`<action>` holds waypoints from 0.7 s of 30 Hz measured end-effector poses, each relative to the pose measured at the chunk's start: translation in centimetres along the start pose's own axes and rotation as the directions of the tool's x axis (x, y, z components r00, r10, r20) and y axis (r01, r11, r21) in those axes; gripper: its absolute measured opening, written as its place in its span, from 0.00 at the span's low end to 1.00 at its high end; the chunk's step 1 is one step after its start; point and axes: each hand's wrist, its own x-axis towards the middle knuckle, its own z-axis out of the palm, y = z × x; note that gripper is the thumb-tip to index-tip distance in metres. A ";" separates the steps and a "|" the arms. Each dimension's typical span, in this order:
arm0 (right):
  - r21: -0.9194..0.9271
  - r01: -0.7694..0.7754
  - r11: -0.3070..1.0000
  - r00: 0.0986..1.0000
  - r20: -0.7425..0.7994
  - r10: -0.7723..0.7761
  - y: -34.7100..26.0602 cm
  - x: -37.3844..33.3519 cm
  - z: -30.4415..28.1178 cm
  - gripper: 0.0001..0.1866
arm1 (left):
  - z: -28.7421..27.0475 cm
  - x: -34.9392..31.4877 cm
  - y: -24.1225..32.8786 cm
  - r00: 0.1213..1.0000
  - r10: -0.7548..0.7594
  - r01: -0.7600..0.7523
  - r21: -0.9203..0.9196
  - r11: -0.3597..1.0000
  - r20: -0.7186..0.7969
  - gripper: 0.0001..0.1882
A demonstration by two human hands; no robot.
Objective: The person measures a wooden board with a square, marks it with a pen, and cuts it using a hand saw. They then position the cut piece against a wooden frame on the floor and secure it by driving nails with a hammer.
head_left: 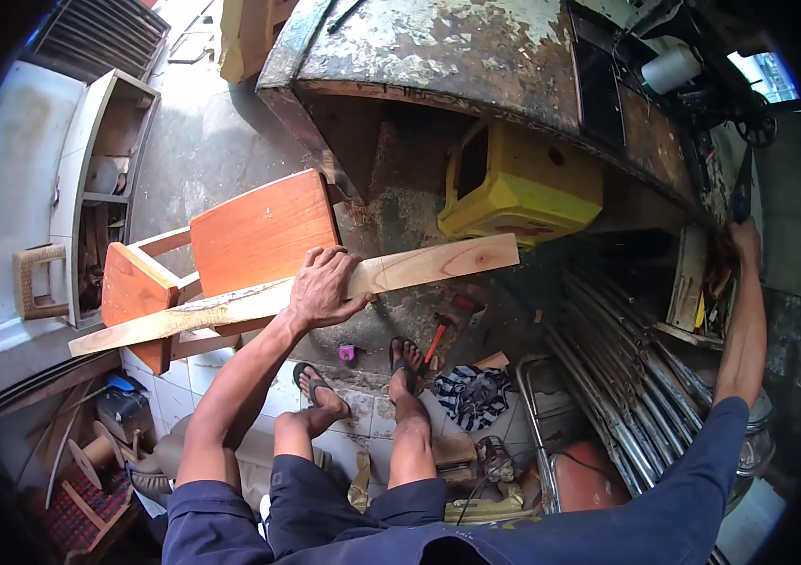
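My left hand [325,287] is closed over the middle of a long, pale wooden plank [448,266]. The plank lies slantwise across a wooden chair [264,231] with an orange-brown seat and backrest. Far out to the right, my right hand [747,243] is stretched up beside the workbench, its fingers closed at the blue handle of a tool [741,200]. A dark, narrow, blade-like part rises from that handle; its exact kind is hard to make out.
A worn workbench [438,47] spans the far side, with a yellow plastic stool [523,184] beneath it. Metal tubes [608,386] lean at the right. Near my feet lie an orange-handled hammer [436,341], a pink tape measure [347,352] and a checkered cloth [472,395].
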 end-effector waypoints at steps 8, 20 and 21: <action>0.671 0.289 0.683 0.852 -0.506 0.136 -4.2 -34.5 -14.0 0.17 | 0.7 1.3 0.5 0.976 -0.212 0.214 0.046 0.976 -0.047 0.18; 0.917 -0.371 0.145 0.916 0.387 -0.103 -8.2 -72.7 -36.8 0.09 | 2.1 1.9 0.5 0.976 -0.207 0.205 0.036 0.978 0.071 0.22; 0.874 -0.438 0.208 0.884 0.461 -0.075 -10.3 -73.8 -36.1 0.11 | 2.1 3.0 0.4 0.979 -0.193 0.191 0.032 0.981 0.069 0.22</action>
